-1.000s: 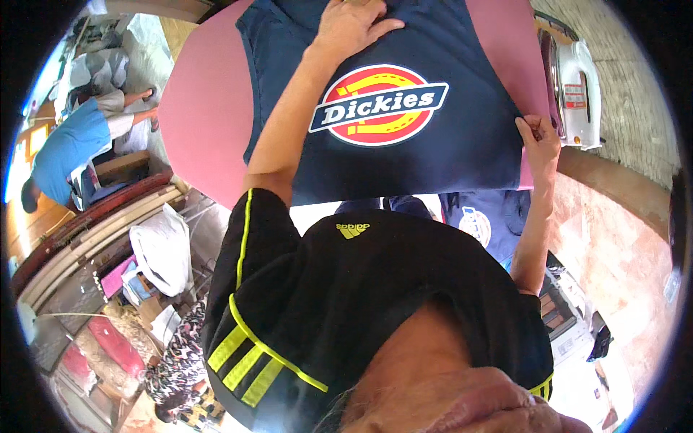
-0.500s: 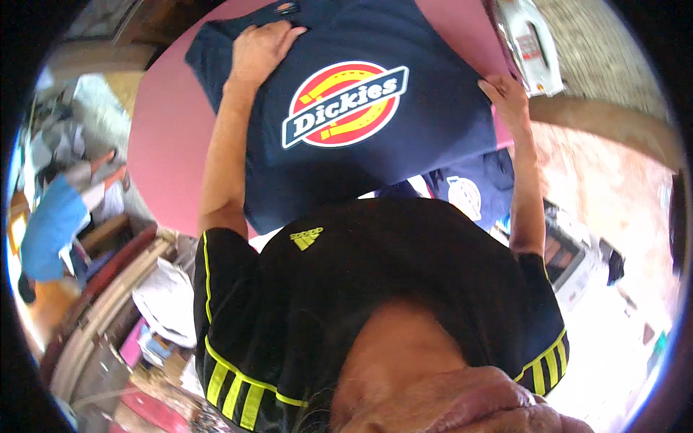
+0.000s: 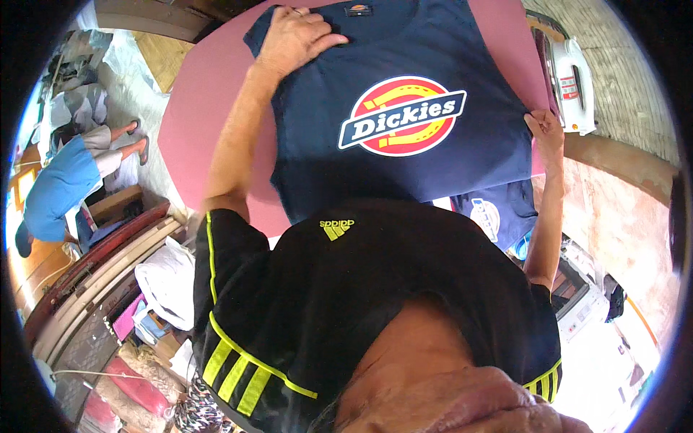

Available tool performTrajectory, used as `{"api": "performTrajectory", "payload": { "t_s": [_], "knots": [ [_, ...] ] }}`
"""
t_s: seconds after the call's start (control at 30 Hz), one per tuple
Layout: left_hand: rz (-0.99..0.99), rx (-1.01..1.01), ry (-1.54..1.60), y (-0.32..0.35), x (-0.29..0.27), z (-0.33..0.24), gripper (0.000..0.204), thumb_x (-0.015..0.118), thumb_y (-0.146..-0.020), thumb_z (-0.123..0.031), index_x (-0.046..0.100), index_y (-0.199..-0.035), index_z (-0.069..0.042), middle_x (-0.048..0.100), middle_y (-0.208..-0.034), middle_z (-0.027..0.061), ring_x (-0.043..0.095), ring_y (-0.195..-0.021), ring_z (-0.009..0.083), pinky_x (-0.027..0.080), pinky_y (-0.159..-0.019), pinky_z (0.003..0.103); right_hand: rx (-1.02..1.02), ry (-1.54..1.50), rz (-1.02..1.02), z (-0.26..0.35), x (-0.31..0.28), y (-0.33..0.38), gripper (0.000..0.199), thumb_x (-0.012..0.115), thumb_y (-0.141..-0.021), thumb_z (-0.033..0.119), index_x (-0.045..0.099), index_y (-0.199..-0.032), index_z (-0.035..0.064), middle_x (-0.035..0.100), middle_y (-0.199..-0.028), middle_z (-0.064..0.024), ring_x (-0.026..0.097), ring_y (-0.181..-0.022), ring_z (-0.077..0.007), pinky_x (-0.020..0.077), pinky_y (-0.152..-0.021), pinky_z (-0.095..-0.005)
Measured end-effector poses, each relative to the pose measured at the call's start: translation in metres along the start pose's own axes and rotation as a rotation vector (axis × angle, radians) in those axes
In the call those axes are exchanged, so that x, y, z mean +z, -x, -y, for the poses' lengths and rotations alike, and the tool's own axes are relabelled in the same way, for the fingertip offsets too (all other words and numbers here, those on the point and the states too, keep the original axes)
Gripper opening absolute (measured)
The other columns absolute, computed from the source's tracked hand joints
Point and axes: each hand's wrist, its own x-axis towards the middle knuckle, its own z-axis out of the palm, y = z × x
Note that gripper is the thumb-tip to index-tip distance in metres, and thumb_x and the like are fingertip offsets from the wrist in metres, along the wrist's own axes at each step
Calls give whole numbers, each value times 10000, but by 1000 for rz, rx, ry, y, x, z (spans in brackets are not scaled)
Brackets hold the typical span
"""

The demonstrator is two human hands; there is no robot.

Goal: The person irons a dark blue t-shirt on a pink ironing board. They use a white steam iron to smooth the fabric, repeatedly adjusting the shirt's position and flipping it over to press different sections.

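Note:
A navy shirt with a round red, yellow and white emblem on its front lies spread over a pink padded table. At its upper left shoulder, beside the neckline, my left hand has its fingers curled on the cloth, thumb pointing toward the collar. My right hand pinches the shirt's right side edge between thumb and fingers. Part of a second navy garment with a white-edged emblem shows under the shirt's lower right. My own body hides the near edge of the shirt.
A white clothes iron stands at the right, beyond the table's edge. Another person in a blue top bends over at the far left. A white bag and stacked long boards are at the lower left.
The whole view has shifted, so the scene sits farther right. The shirt has slid a little rightward and away on the table, with both hands still at its edges.

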Motion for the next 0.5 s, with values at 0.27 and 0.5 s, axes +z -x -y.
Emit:
{"api": "performTrajectory", "payload": {
  "t_s": [0.27, 0.5],
  "knots": [
    [82, 74, 108, -4, 4, 90, 468, 696, -877, -526, 656, -632, -129, 622, -687, 64, 587, -734, 284, 384, -879, 447, -53, -26, -15, 10, 4, 0, 104, 742, -940, 91, 680, -1005, 37, 651, -890, 32, 575, -833, -48, 454, -749, -212],
    [-110, -129, 516, 2, -8, 89, 311, 723, -943, -326, 682, -898, -21, 622, -828, 146, 645, -849, 326, 501, -803, 430, -2, -35, -40, 2, 1, 5, 87, 736, -950, 87, 681, -1004, 45, 644, -887, 39, 562, -817, -41, 448, -741, -204]
  ]
}}
